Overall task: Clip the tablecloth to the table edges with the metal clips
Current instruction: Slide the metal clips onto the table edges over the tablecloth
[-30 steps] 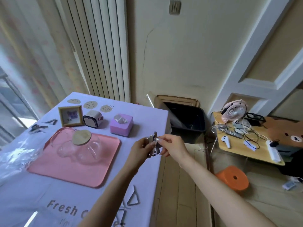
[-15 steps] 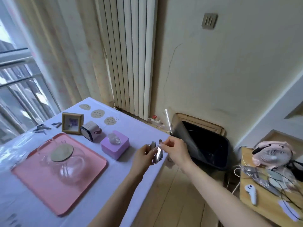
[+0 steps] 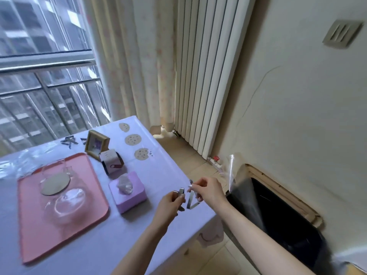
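A: Lavender tablecloth [image 3: 162,171] lay spread over the table. No clip was seen on its right edge.
B: Hands?
A: Left hand [image 3: 168,205] curled round one metal clip [image 3: 180,191]. Right hand [image 3: 209,192] pinched a second clip [image 3: 190,199], just above that edge. Spare clips [image 3: 68,140] lay at the far side. Judged: most clipping left.

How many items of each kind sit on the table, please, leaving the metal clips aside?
Pink tray: 1
Glass pot: 1
Picture frame: 1
White cube: 1
Purple box: 1
Clear plastic wrap: 1
Total: 6
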